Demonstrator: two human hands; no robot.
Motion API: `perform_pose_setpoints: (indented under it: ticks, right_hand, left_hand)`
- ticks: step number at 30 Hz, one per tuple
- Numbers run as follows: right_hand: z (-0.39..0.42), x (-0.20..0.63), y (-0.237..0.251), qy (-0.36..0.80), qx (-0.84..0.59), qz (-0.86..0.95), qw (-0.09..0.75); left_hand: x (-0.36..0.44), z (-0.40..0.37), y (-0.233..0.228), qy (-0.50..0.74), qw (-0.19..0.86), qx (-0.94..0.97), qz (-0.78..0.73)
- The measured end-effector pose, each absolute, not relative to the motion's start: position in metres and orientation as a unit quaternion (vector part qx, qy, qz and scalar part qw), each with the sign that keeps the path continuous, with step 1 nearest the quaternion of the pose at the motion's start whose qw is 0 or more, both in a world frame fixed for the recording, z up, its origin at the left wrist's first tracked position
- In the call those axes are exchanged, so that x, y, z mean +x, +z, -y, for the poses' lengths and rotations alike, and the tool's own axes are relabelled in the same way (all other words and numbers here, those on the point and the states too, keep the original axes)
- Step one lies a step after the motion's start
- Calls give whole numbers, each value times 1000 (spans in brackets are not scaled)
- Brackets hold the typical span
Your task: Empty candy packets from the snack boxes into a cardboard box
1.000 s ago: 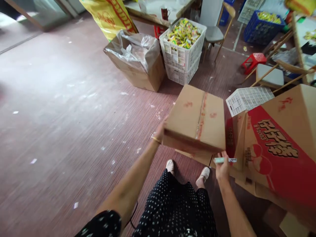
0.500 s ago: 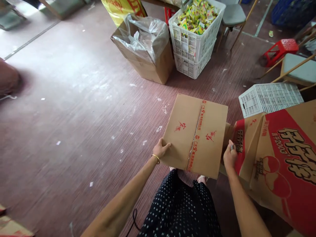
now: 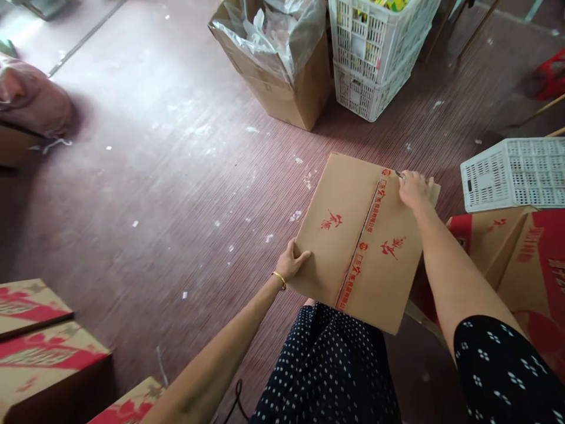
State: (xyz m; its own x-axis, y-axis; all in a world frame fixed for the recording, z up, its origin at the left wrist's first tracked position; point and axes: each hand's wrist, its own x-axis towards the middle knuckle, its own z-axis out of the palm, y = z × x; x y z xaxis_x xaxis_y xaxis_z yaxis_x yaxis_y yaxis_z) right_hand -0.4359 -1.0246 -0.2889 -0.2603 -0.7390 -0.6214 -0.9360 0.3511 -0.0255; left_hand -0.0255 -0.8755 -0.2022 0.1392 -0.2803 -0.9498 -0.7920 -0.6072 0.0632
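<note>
In front of my legs is a closed cardboard box (image 3: 333, 259), with a strip of red-printed clear tape along the seam of its top and red characters on both flaps. My left hand (image 3: 291, 262) grips its left edge, thumb on the top and fingers down the side. At the far right corner of the top, my right hand (image 3: 414, 187) is closed around a small utility knife (image 3: 399, 175); only a thin dark tip shows, beside the far end of the tape. The right-hand fingers reach over the box's edge.
Beyond stand a plastic-lined carton (image 3: 273, 88) and stacked white crates (image 3: 366, 76) with yellow packets. Another white crate (image 3: 507, 176) lies right, behind a large red-printed carton (image 3: 507, 265). Red-printed boxes (image 3: 48, 359) sit lower left, a pinkish sack (image 3: 37, 100) far left.
My right hand has moved from beside the box's right side up to the far end of its taped seam. The left hand keeps its hold. The view has shifted down and left.
</note>
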Motion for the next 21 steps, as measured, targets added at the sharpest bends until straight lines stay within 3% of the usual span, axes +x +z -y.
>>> perform_pose_setpoints:
  ticks: [6, 10, 15, 21]
  right_hand:
    - [991, -504, -275, 180, -551, -772, 261]
    - [952, -520, -260, 144, -471, -823, 282]
    - [843, -451, -202, 6, -326, -911, 251]
    - [735, -354, -115, 9, -161, -945, 286]
  left_hand:
    - [-46, 892, -203, 557, 233, -694, -393]
    - [-42, 900, -214, 588, 200, -672, -404]
    - [-23, 898, -229, 624, 142, -647, -415]
    - [-14, 893, -234, 653, 117, -624, -413]
